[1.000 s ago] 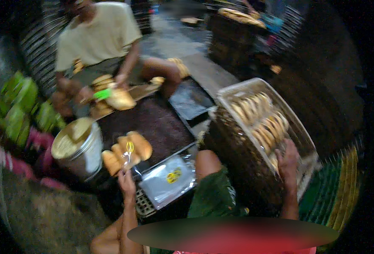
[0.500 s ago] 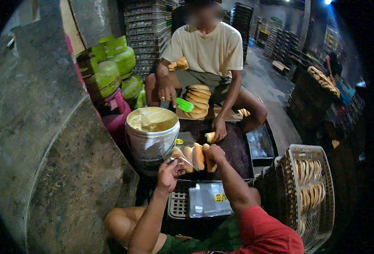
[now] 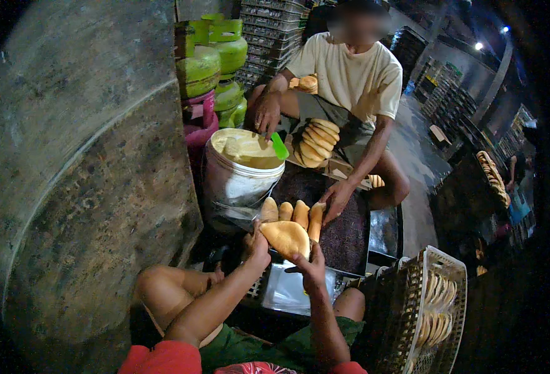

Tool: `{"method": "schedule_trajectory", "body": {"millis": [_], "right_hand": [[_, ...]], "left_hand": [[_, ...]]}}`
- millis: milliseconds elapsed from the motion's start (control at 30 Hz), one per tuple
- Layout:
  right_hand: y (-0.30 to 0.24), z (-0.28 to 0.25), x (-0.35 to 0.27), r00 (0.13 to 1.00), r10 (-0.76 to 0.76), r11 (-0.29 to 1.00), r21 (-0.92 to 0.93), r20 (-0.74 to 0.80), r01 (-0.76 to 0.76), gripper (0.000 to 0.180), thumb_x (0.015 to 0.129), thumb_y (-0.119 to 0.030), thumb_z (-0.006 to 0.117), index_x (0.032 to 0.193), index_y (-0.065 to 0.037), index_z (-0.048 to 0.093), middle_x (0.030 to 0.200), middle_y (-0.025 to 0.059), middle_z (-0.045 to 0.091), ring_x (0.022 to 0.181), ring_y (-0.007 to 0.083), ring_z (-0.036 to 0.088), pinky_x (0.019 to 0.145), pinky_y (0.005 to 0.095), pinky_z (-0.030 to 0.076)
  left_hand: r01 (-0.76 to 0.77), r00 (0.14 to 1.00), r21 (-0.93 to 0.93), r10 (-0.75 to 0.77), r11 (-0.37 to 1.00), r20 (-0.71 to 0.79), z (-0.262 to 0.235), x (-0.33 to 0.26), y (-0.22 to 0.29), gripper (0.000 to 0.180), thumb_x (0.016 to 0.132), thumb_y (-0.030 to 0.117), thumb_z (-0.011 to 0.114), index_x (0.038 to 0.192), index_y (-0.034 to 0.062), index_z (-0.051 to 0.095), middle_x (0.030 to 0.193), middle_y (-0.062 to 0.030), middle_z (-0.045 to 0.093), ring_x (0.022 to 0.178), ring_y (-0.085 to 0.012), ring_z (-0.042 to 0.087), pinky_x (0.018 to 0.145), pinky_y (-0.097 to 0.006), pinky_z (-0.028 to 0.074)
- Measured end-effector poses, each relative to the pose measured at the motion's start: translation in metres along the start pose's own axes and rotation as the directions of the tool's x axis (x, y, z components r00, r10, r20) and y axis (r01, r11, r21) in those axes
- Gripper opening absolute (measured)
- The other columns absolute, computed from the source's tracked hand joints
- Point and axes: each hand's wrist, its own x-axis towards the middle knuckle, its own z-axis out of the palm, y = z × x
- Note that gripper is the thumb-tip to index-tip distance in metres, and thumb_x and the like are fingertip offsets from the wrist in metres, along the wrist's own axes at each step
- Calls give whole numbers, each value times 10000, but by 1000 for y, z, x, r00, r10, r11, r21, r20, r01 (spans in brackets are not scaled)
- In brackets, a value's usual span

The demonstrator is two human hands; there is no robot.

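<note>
An oval, golden-brown bread roll (image 3: 285, 237) is held between my two hands, above the near edge of the dark tray (image 3: 350, 240). My left hand (image 3: 257, 247) grips its left end, while my right hand (image 3: 312, 268) holds its lower right edge with thumb and fingers. Whether clear plastic lies around it, I cannot tell. Just behind stand several more rolls (image 3: 300, 214) in a row; a co-worker's hand (image 3: 339, 199) touches the rightmost one. Below my hands lies a stack of clear plastic bags (image 3: 287, 292).
To the left stands a white bucket (image 3: 241, 181) of pale cream, with the co-worker's green spatula (image 3: 279, 146) at its rim. Stacked rolls (image 3: 317, 142) sit before the co-worker. A crate of packed bread (image 3: 434, 305) stands right; green gas cylinders (image 3: 228, 53) are behind.
My right hand has come back from the row with a roll, now between both hands. The co-worker's hand has set its roll at the row's right end. The view has shifted left.
</note>
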Motion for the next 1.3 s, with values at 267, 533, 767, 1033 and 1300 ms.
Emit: {"method": "schedule_trajectory", "body": {"millis": [267,533,767,1033,1300], "right_hand": [[4,12,5,951,-135,990,-78,-278,117,302,940,-195,644,1139,18,566,960,75,622,729,130,617,488,256,504],[-7,14,6,988,-36,991,122,-149,55,394,949,-199,621,1271,13,537,1051,80,638,778,145,643,544,279,548],[15,13,-8,998,50,985,165,46,-57,462,909,-204,667,1295,9,529,1144,85,618,977,167,631,755,274,539],[37,21,-2,946,-305,887,-394,-112,239,365,812,-162,780,1112,15,670,1174,141,617,1092,253,594,929,330,472],[-68,-62,-1,1000,11,866,-500,-26,-22,443,844,-281,746,1125,44,639,1108,124,658,970,181,614,863,314,485]], "left_hand": [[9,950,1,-9,1000,313,4,-25,32,358,970,377,551,1164,90,645,1105,-62,672,1005,-169,640,808,-302,528],[-376,656,315,10,871,755,-6,-24,2,404,925,226,674,1279,64,568,1201,-51,619,1074,-147,591,932,-306,481],[130,908,-255,-11,958,420,-5,12,10,491,908,402,682,1250,71,562,1145,-78,643,1001,-214,648,878,-378,534],[82,929,-61,-54,995,367,-5,-24,-16,418,921,338,681,1216,54,597,1098,-57,665,878,-173,659,690,-300,551],[-154,583,359,-209,920,785,1,-53,-36,497,916,217,691,1310,-30,516,1194,-90,631,1088,-204,616,930,-323,477]]}}
